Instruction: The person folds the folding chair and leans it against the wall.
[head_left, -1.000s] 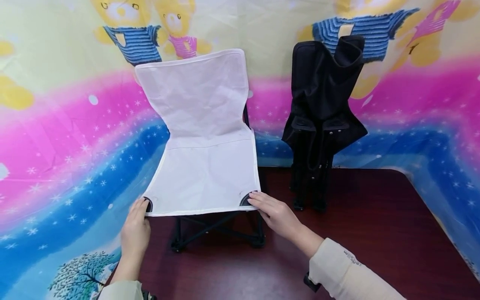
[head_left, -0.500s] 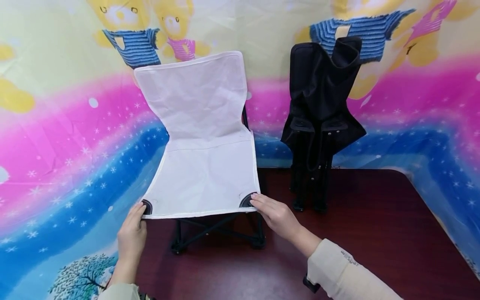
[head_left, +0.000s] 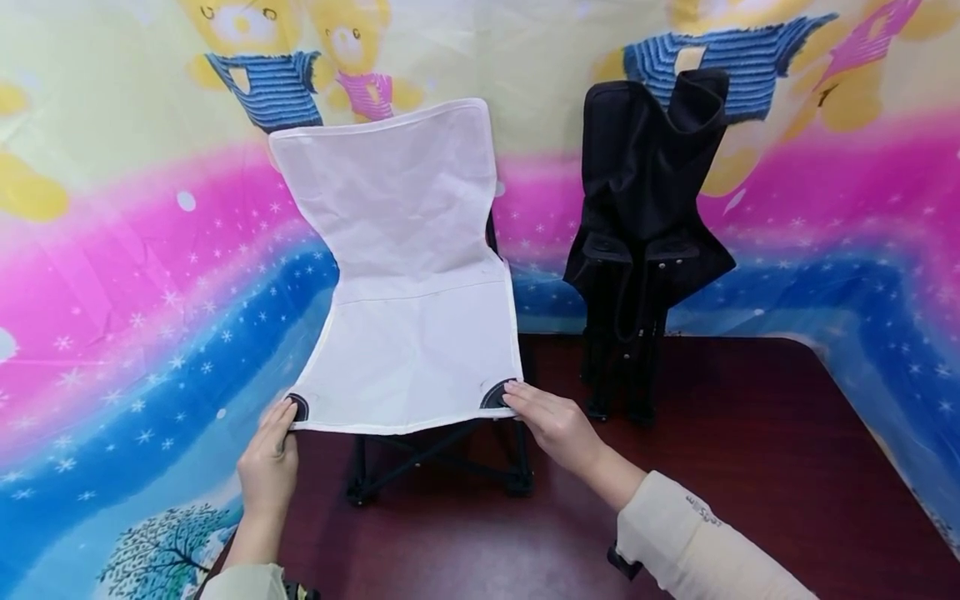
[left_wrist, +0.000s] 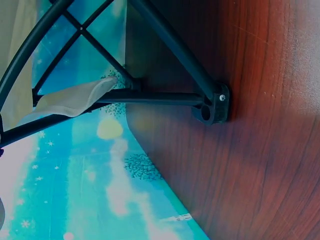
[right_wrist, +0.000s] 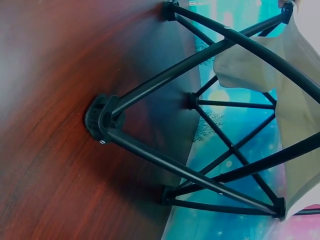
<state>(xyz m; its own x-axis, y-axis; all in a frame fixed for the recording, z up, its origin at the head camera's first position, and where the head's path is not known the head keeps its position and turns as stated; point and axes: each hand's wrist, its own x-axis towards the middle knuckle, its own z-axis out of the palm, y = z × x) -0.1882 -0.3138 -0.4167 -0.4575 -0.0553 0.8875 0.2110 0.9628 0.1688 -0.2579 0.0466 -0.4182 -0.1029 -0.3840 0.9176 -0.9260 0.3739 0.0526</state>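
White chair [head_left: 420, 333] stands on its legs [right_wrist: 170, 75] on the bench [head_left: 720, 467], right in front of me, with its seat spread out. My left hand [head_left: 267, 467] holds one front corner and my right hand [head_left: 558, 425] holds the other, over a black patch [head_left: 495, 395]. I can't see my thumbs well, so I can't tell how tight I squeeze.

If I pull one corner harder than the other, I think the chair could twist and tip to that side. If I pull both too hard, the front could drag toward me or the cloth could come loose. Pushing back looks risky too, because a back foot [right_wrist: 170, 195] is near the far edge of the bench and might slip off. The bars cross under the seat, so if they snapped together they could pinch me. A loose flap of cloth [right_wrist: 240, 72] hangs by the bars and might get caught in them. The folded black chair [head_left: 648, 183] stands beside mine, a bit apart, and a big swing to the right could knock it over.
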